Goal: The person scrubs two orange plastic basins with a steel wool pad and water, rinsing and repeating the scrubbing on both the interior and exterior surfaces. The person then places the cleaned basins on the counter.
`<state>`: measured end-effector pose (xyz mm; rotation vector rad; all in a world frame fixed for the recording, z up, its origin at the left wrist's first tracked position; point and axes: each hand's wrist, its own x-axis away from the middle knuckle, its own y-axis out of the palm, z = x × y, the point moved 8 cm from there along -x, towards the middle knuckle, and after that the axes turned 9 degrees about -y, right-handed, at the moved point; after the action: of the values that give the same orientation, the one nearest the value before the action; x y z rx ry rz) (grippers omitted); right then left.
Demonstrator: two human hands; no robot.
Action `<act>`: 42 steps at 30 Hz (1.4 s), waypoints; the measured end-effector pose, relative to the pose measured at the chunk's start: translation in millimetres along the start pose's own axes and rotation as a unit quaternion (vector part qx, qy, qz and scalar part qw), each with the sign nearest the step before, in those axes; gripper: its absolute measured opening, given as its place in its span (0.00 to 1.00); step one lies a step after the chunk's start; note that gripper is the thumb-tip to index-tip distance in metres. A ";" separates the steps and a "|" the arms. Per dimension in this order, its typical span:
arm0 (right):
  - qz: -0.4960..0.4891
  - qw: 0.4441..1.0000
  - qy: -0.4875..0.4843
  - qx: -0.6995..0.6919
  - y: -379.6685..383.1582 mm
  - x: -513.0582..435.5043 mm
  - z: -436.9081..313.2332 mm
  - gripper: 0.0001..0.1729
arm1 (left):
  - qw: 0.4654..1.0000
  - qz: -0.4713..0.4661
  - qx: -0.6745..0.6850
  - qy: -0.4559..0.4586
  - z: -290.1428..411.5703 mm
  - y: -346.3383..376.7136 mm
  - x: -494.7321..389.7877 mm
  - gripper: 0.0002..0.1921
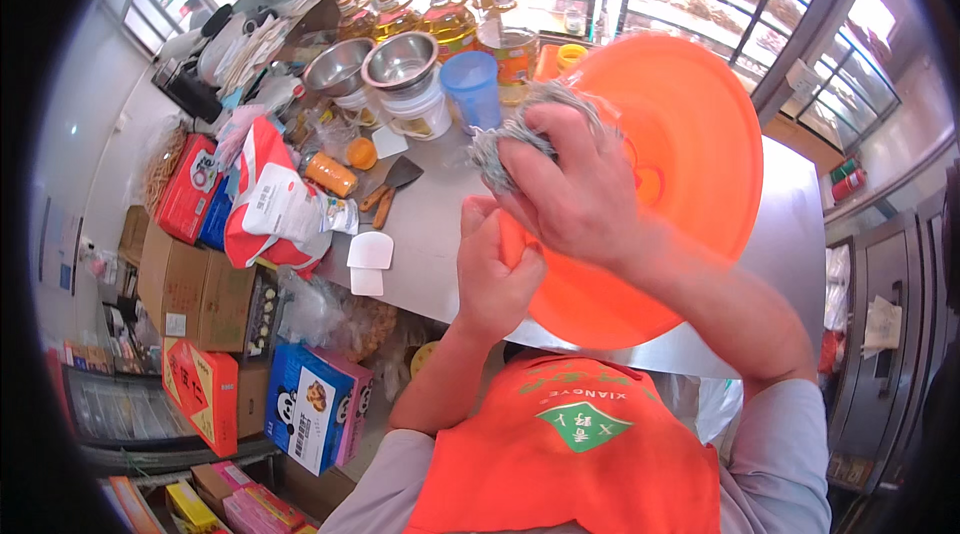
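A large round orange plastic basin or lid [697, 159] stands tilted over the steel worktable [427, 256]. My left hand [499, 275] grips its near-left edge, thumb on top. In my right hand [577, 189] is a crumpled grey cloth [499, 159], held at the upper left edge of the orange piece. Whether the cloth touches the plastic is hidden by my fingers. To the left of my hands lie a scraper [401, 174] with a wooden handle and white plastic dough scrapers [370, 252].
Behind stand a translucent blue cup [471, 87], steel bowls [400, 59] on white buckets [420, 113] and several oil bottles [448, 16]. A red-and-white bag [274, 204] and an orange-capped jar [331, 174] sit left. Cardboard boxes [195, 286] are stacked beside the table.
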<state>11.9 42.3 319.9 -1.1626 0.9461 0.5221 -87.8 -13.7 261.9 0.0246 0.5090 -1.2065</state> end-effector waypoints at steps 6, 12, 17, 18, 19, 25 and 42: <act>0.032 0.976 -0.001 0.213 -65.8 -40.4 80.1 0.12 | 0.996 -0.050 0.041 -0.059 -11.7 6.8 -4.5 0.16; 0.074 0.991 -0.109 0.034 -34.3 -20.0 6.3 0.13 | 0.968 -0.138 0.137 -0.158 -27.6 35.6 -11.4 0.16; 0.046 0.992 -0.119 0.015 -18.6 8.3 35.7 0.16 | 0.962 -0.124 0.156 -0.185 -31.1 36.7 -14.4 0.17; 0.059 0.990 -0.122 0.028 -26.2 11.2 53.0 0.16 | 0.966 -0.131 0.168 -0.145 -25.2 36.0 -15.1 0.16; 0.031 0.993 -0.110 0.034 -28.6 13.6 71.8 0.16 | 0.970 -0.134 0.173 -0.108 -20.0 33.5 -15.5 0.16; -0.143 0.947 0.045 0.285 -94.4 55.2 163.0 0.11 | 0.970 -0.066 0.204 -0.118 -29.2 3.2 -22.9 0.14; -0.138 0.796 0.402 -0.431 54.6 94.2 13.4 0.17 | 0.978 0.013 0.193 -0.074 -24.9 10.2 -45.9 0.21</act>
<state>24.2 62.7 212.8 -2.4412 1.2542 0.1763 -99.5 37.8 255.1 0.2700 0.1375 -1.2565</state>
